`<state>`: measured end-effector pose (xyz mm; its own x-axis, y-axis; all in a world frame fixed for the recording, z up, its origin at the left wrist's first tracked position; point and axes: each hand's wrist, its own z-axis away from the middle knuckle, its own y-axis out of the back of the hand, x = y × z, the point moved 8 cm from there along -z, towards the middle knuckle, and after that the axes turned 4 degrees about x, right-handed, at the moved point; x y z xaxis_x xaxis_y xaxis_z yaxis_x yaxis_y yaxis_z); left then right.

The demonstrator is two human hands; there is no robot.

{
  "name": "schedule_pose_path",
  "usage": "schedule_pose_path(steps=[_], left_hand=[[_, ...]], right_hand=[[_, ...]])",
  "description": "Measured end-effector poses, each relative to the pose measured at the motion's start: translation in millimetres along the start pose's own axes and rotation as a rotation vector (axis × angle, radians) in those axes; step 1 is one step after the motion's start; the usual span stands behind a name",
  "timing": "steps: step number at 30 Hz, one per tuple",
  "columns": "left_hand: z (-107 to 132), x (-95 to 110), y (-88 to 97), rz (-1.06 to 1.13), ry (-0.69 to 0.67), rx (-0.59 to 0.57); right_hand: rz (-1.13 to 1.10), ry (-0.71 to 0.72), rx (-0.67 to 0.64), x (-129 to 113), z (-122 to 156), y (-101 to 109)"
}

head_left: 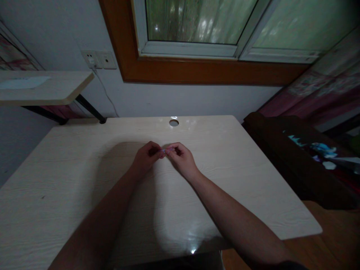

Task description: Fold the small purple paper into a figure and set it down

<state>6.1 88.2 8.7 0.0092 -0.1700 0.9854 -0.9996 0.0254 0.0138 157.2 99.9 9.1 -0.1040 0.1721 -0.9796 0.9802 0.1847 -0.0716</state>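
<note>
My left hand (146, 157) and my right hand (181, 159) meet over the middle of a pale wooden desk (84, 180). Both have their fingers curled in a pinch, fingertips touching. Between them they hold a tiny pale pink and blue thing (166, 150), too small and dim to name. Both wrists rest low over the desk top.
A round cable hole (173, 122) sits at the desk's far edge. A second small table (42, 88) stands at the left by wall sockets (99, 60). A dark piece of furniture with coloured items (309, 157) is on the right. A window (197, 22) is ahead.
</note>
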Motion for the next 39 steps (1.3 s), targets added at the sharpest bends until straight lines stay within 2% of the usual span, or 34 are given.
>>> schedule_pose_path(steps=[5, 14, 25, 39], left_hand=[[1, 2, -1.6, -0.009, 0.027, -0.006], [0, -2, 6.4, -0.064, 0.017, 0.069], [1, -10, 6.5, -0.051, 0.040, 0.050], [-1, -9, 3.0, -0.019, 0.067, 0.028]], right_hand=[[0.000, -0.013, 0.005, 0, -1, 1], [-0.103, -0.030, -0.001, 8, -5, -1], [-0.132, -0.055, 0.006, 7, -5, 0], [-0.128, -0.052, 0.001, 4, -6, 0]])
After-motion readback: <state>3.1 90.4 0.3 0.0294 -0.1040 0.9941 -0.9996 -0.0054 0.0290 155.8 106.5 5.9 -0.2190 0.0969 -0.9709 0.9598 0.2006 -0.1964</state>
